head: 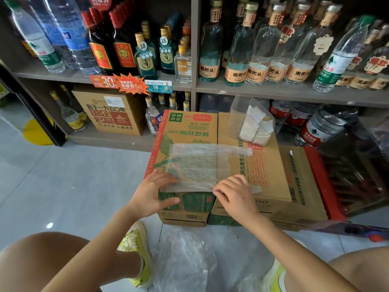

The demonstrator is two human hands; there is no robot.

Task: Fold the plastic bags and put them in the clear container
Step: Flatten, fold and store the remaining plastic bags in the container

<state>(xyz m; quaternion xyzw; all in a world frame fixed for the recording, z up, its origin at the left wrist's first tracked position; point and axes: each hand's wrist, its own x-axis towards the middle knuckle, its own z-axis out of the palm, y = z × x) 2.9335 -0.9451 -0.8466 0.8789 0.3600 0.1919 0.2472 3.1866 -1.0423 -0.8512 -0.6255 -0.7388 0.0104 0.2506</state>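
Note:
A clear plastic bag (197, 165) lies flat on top of the cardboard boxes (273, 178). My left hand (155, 192) rests on the bag's near left corner, fingers spread and thumb down over the box's front edge. My right hand (233, 192) lies on the bag's near right edge with fingers bent; whether it pinches the plastic I cannot tell. The clear container (250, 121) stands at the boxes' far side and holds folded white bags. A loose heap of plastic bags (185, 260) lies on the floor between my feet.
Shelves (294, 91) full of glass and water bottles rise right behind the boxes. A red crate (324, 186) sits to the right of the boxes. Grey tiled floor (73, 175) spreads to the left. My knees and yellow shoes (141, 256) frame the bottom.

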